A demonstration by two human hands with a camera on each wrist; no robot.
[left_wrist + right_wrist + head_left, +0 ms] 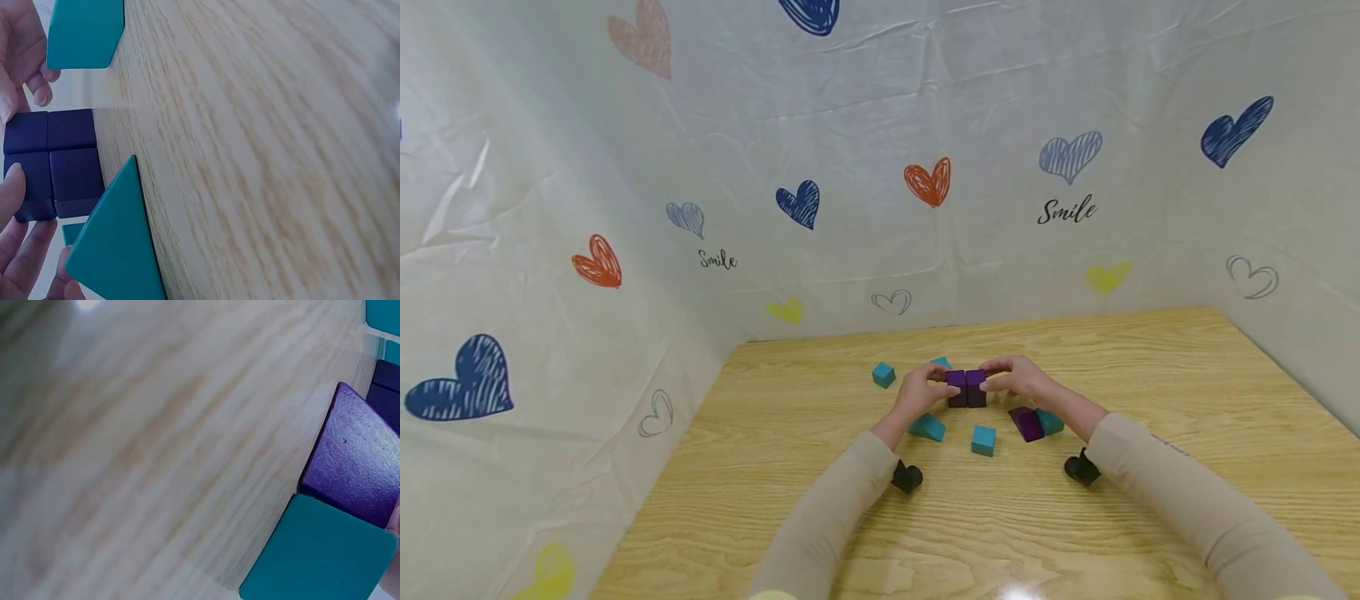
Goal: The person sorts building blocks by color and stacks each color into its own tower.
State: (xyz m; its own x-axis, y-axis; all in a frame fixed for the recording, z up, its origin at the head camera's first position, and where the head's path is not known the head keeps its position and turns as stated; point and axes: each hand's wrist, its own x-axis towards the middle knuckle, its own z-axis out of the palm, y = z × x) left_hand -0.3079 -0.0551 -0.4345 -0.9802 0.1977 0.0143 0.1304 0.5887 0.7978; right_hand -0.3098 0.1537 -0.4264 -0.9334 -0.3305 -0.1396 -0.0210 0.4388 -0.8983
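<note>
Several purple blocks [76, 178] stand together as two stacks side by side, two blocks high, in the left wrist view. My left hand [917, 393] pinches the upper block [28, 175] of the left stack, thumb on its near face and fingers behind. At the right stack [976, 393], my right hand [1018, 379] grips the upper block from the outer side between thumb and fingers. The two stacks stand close against each other. Below my right wrist lie a purple wedge [356, 456] and a teal block [319, 550], side by side.
Nearer me sit a teal cube [983, 441] and a teal wedge [927, 427] by my left wrist. Farther back are another teal cube [883, 375] and a partly hidden teal piece [941, 362]. A heart-patterned sheet [850, 250] hangs behind the wooden table [775, 433].
</note>
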